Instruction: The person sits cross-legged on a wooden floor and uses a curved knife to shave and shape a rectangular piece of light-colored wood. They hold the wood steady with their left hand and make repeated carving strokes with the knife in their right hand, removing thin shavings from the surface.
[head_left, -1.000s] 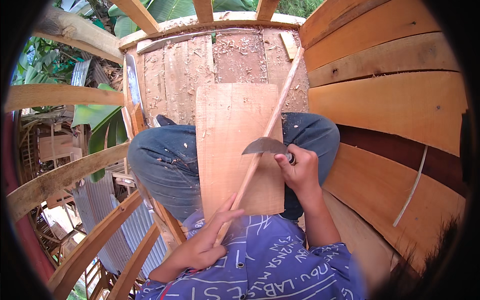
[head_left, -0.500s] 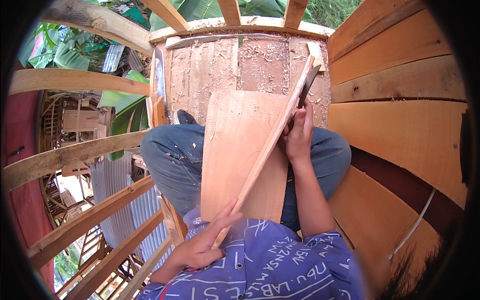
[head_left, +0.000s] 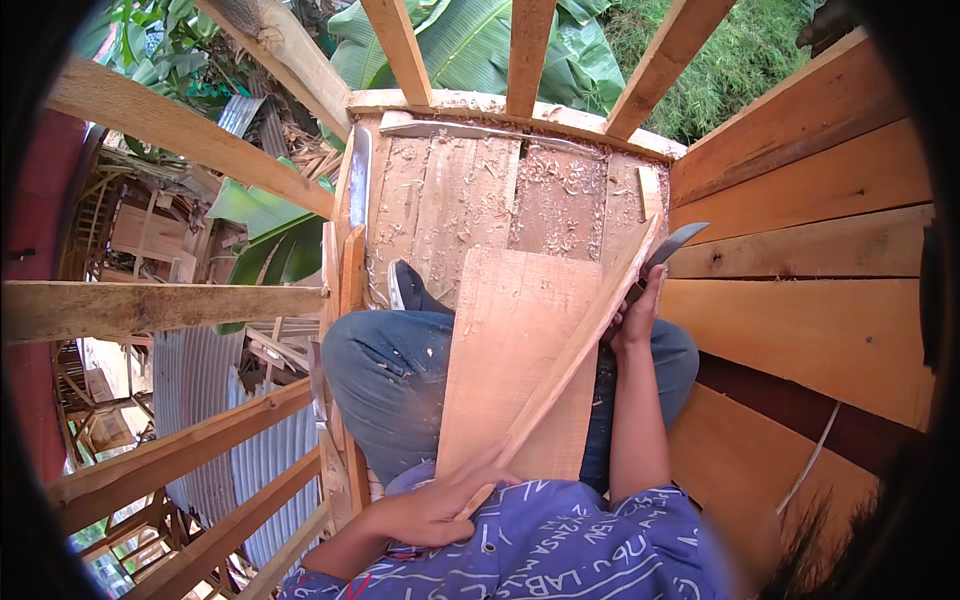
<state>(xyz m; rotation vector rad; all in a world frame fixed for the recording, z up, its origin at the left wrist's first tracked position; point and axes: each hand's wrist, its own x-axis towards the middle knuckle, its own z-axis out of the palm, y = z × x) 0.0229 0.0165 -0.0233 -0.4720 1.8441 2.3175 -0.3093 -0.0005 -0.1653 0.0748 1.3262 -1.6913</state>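
A long, narrow wooden strip (head_left: 572, 362) runs slantwise over a wide flat board (head_left: 505, 345) that lies across my lap. At the strip's near end, against my shirt, my left hand (head_left: 440, 508) is closed around it. My right hand (head_left: 637, 318) is closed on the handle of a knife (head_left: 676, 244), right beside the strip's far part. The dark, curved blade points up and to the right, with its tip apart from the strip. The knife's handle is mostly hidden by my fingers.
Wood shavings litter the plank floor (head_left: 440, 210). A long metal blade (head_left: 360, 180) leans at the left post, and a small wood piece (head_left: 649, 192) lies at the far right. Slatted rails (head_left: 160, 310) border the left; a plank wall (head_left: 800, 310) stands close on the right.
The knife blade has swung outward to the right, away from the strip's edge. My view has shifted, so the lap and boards appear lower and further right. My left hand still grips the strip.
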